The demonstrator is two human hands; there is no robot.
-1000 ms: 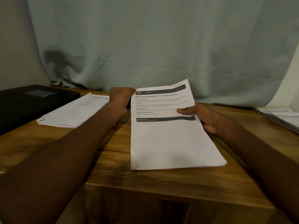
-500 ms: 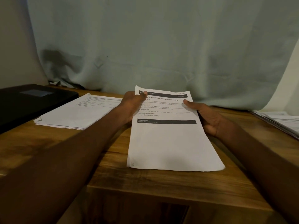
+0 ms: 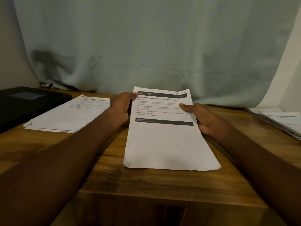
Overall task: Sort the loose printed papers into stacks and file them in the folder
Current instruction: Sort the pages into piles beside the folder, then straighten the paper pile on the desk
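The near edge of the wooden bench (image 3: 146,185) runs across the bottom of the view, with two bare forearms reaching forward over it.

One sheaf of printed papers (image 3: 167,144) lies at the centre of the bench. Its long axis runs away from the person, and its near short edge rests on the wood. The printed heading sits at the far end and reads upright from the person's side. The exact sheet count in this sheaf cannot be told.

Two hands hold the sheaf at its far half. The left hand (image 3: 121,106) has its grip clamped on the left long edge, thumb on the top face near the heading. The right hand (image 3: 199,118) has its grip clamped on the right long edge, thumb lying on the printed text.

Two further paper stacks are present. The left stack (image 3: 68,115) lies flat, left of the left hand. The right stack (image 3: 280,119) lies at the right edge of the view, partly cut off.

One black folder (image 3: 27,101) lies at the far left, just behind the left stack.

A pale curtain (image 3: 154,46) hangs behind the bench.
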